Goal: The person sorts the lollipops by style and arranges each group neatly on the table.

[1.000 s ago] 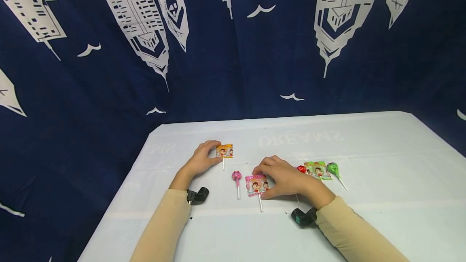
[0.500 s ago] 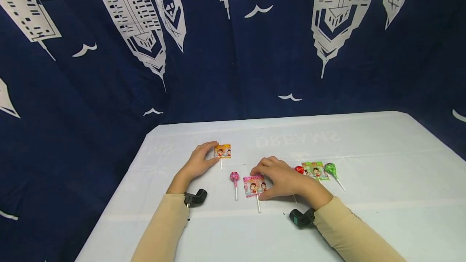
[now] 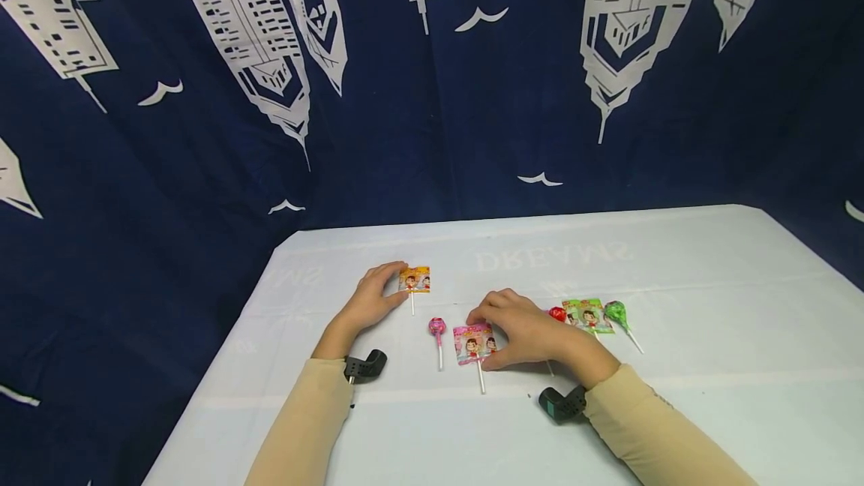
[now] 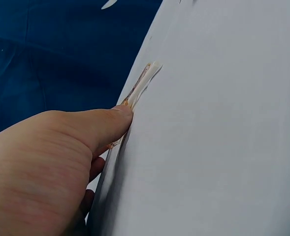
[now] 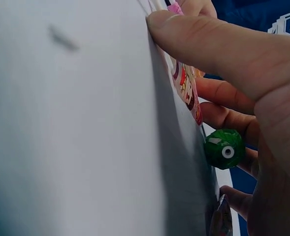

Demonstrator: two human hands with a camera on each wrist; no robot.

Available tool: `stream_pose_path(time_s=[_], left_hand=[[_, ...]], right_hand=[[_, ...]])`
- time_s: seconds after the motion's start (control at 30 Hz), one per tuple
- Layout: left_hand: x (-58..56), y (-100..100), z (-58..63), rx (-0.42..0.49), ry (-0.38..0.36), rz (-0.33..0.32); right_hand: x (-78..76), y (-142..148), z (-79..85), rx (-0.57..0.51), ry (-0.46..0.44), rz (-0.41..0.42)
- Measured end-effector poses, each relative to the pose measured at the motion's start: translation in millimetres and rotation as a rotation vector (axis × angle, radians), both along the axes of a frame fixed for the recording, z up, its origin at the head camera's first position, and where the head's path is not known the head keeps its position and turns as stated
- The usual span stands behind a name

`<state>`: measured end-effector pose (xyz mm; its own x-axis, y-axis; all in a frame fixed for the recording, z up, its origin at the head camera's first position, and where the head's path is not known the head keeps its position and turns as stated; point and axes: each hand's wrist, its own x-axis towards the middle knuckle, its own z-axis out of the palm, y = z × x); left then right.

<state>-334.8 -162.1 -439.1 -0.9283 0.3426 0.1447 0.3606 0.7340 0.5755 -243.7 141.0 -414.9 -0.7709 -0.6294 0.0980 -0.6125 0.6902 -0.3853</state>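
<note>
My left hand (image 3: 372,298) pinches a flat lollipop in an orange wrapper (image 3: 418,278), the thumb near its white stick. In the left wrist view the thumb lies over this orange-wrapped lollipop (image 4: 148,81). My right hand (image 3: 520,328) arches over the table and grips a pink-wrapped lollipop (image 3: 469,343) between thumb and fingers at its right side. The right wrist view has this pink-wrapped lollipop (image 5: 186,88) edge-on beyond the thumb. Between the hands lies a round pink lollipop (image 3: 437,326). A round green lollipop head (image 5: 224,150) shows close to the right fingers.
To the right of my right hand are a red lollipop (image 3: 557,313), a green-wrapped flat lollipop (image 3: 589,315) and a round green lollipop (image 3: 616,312). The white-covered table (image 3: 729,306) ends against a dark blue printed cloth (image 3: 405,133). Black wrist cameras sit on both wrists.
The head view shifts slightly. Hands and lollipops keep their places on the table.
</note>
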Motion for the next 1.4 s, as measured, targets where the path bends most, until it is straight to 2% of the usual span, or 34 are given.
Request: stream_pose_path(time_s=[0.3, 0.63, 1.17, 1.4], left_hand=[[-0.3, -0.4, -2.2, 0.004, 0.021, -0.001], [1.1, -0.7, -1.4, 0.004, 0.014, 0.002], [-0.5, -1.1, -2.3, 0.006, 0.030, 0.011], [0.7, -0.6, -1.5, 0.005, 0.022, 0.020]], right_hand=[[-1.2, -0.5, -3.6, -0.033, 0.012, 0.003], [-0.7, -2.0, -2.6, -0.047, 0.002, 0.002], [-2.0, -2.0, 3.8, -0.116, -0.089, -0.025], [-1.4, -2.4, 6.7, -0.163, -0.048, -0.015]])
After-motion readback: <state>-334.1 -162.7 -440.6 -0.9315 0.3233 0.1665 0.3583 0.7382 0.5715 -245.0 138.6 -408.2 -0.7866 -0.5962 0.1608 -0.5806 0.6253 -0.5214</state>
